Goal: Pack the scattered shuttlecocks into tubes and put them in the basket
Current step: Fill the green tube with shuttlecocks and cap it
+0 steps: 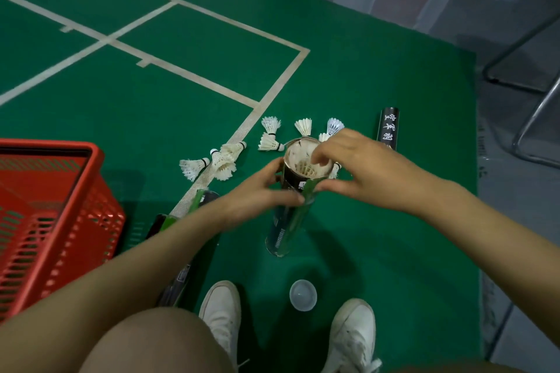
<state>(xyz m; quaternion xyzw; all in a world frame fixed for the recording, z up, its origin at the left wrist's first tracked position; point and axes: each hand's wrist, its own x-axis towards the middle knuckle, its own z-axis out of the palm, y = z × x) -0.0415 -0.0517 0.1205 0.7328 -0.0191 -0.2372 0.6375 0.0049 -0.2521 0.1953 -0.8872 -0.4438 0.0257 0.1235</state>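
Head view: a green court floor (151,100) with white lines is seen, edged by grey flooring and metal chair legs. White Chinese characters are printed on a black tube (389,129) lying behind. The open tube (288,221) is clasped by the left grip (260,191). The right grip (357,166) is curled over its mouth, thumb on the wall. Shuttlecocks (268,142) lie scattered just behind it, and a red basket (75,209) stands at the left.

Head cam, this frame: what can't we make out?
All head view:
- Count inside the tube: right hand covers the mouth, interior dim.
- Whether the right hand holds anything: its own fingers hide it.
- Basket: cut off by the left edge, contents unclear.
- Floor tubes: left forearm covers them.
- Black tube: near end behind the right hand.
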